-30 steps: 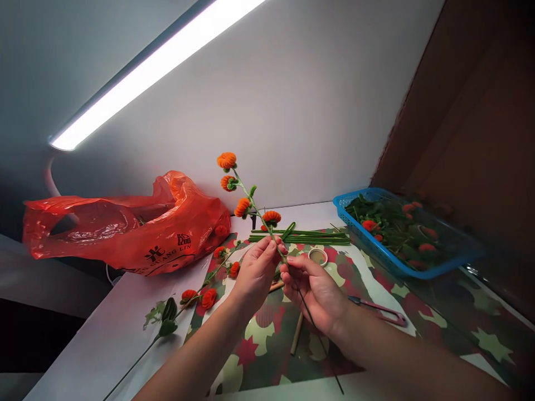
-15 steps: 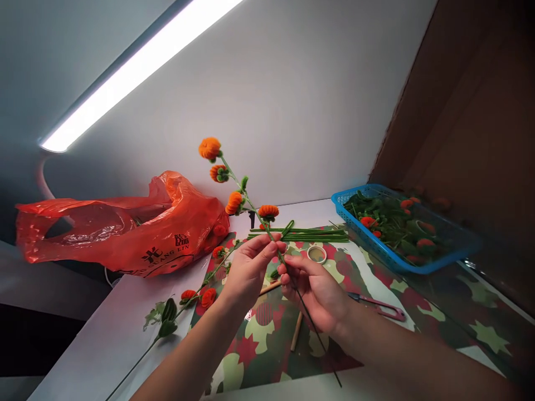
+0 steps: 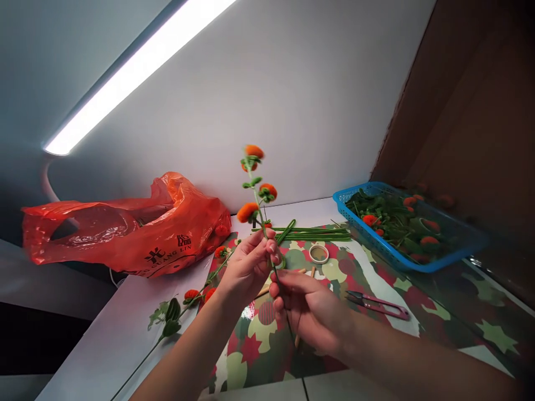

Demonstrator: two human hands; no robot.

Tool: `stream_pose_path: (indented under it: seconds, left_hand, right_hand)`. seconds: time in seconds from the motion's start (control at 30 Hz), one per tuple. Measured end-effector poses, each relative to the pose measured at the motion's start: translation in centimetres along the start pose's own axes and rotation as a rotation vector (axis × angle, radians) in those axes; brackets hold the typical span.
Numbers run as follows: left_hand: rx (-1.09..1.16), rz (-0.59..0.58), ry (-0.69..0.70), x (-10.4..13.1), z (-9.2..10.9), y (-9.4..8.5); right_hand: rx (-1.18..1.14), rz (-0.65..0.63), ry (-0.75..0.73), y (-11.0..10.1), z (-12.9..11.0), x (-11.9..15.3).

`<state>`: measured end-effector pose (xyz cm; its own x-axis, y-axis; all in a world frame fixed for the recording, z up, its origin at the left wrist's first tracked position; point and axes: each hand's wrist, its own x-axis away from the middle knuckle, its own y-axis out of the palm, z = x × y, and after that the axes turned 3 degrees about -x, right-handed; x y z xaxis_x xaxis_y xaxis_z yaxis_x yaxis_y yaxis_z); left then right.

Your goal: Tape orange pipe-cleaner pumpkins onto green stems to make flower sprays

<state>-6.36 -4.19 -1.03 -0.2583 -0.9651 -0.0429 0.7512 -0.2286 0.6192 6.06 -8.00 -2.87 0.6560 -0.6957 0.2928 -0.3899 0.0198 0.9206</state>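
Note:
Orange blooms top a long artificial flower stem (image 3: 257, 196), which stands nearly upright above the table. My left hand (image 3: 251, 260) is closed on the stem just below the lowest blooms. Lower down, my right hand (image 3: 307, 303) pinches the same stem between thumb and fingers. Beneath my hands the thin stem end runs down toward the table, partly hidden by my right hand. A second orange flower stem (image 3: 191, 295) with green leaves lies to the left of my left forearm.
A red plastic bag (image 3: 125, 234) sits at the left, under a bright lamp (image 3: 137, 72). Green stems (image 3: 317, 234), a tape roll (image 3: 319, 254) and thread snips (image 3: 378, 305) lie on the camouflage-patterned sheet (image 3: 251, 356). A blue basket (image 3: 401, 262) at right holds leaves and flowers.
The flower stem has turned in my hands: its blooms have swung right and the stem is more upright. Both hands have shifted slightly down and still hold it.

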Motion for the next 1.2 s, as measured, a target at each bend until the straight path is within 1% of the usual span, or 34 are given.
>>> stream_pose_path:
  seconds: [0.1, 0.17, 0.23, 0.3, 0.37, 0.43, 0.53, 0.6, 0.67, 0.73, 0.8, 0.9, 0.93, 1.0, 1.07, 1.13, 1.2]
  left_hand:
    - [-0.038, 0.062, 0.023, -0.2, -0.1, -0.3]
    - [-0.096, 0.106, 0.067, -0.4, -0.1, -0.3]
    - [-0.185, 0.151, 0.118, -0.5, -0.2, -0.4]
    - [-0.279, 0.197, 0.172, -0.5, -0.3, -0.4]
    - [-0.353, 0.242, 0.211, -0.6, -0.6, -0.5]
    - [-0.389, 0.271, 0.218, -0.7, -1.0, -0.7]
    - [-0.388, 0.274, 0.178, -0.9, -1.8, -1.0]
    - [-0.411, 0.267, 0.136, -1.0, -2.4, -1.3]
    - [-0.449, 0.258, 0.067, -1.1, -3.1, -1.7]
    - [-0.454, 0.242, -0.028, -1.0, -3.9, -2.0]
    - [-0.432, 0.232, -0.112, -0.6, -4.8, -2.3]
    - [-0.441, 0.221, -0.17, 0.6, -6.1, -2.6]
    - [-0.452, 0.212, -0.189, 1.1, -6.5, -2.6]
    - [-0.461, 0.196, -0.241, 2.1, -7.2, -2.7]
    - [-0.465, 0.208, -0.276, 2.9, -7.6, -3.0]
    - [-0.482, 0.239, -0.278, 3.4, -7.8, -3.6]
    - [-0.504, 0.251, -0.27, 3.6, -8.0, -4.1]
  right_hand:
    - [0.136, 0.019, -0.113, 0.0, -0.1, -0.2]
    - [0.253, 0.093, -0.225, 0.0, -0.4, -0.3]
    - [0.378, 0.173, -0.381, 0.1, -0.9, -0.4]
    - [0.559, 0.204, -0.522, 0.1, -1.6, -0.5]
    - [0.786, 0.179, -0.578, 0.0, -2.4, -0.6]
    - [0.994, 0.139, -0.553, 0.0, -3.3, -0.7]
    - [1.267, 0.102, -0.467, 0.1, -4.7, -0.6]
    - [1.473, 0.111, -0.421, 0.1, -5.5, -0.1]
    - [1.626, 0.139, -0.37, -0.2, -6.1, 0.6]
    - [1.685, 0.178, -0.319, -1.0, -6.2, 1.5]
    - [1.667, 0.208, -0.273, -2.4, -5.8, 2.5]
    - [1.571, 0.214, -0.212, -4.6, -4.2, 3.6]
    - [1.536, 0.196, -0.198, -5.2, -3.6, 3.8]
    - [1.527, 0.195, -0.229, -6.2, -2.5, 4.2]
    - [1.584, 0.228, -0.301, -6.9, -1.8, 4.6]
    - [1.665, 0.306, -0.388, -7.6, -1.8, 5.1]
    - [1.753, 0.417, -0.492, -8.2, -2.4, 6.0]
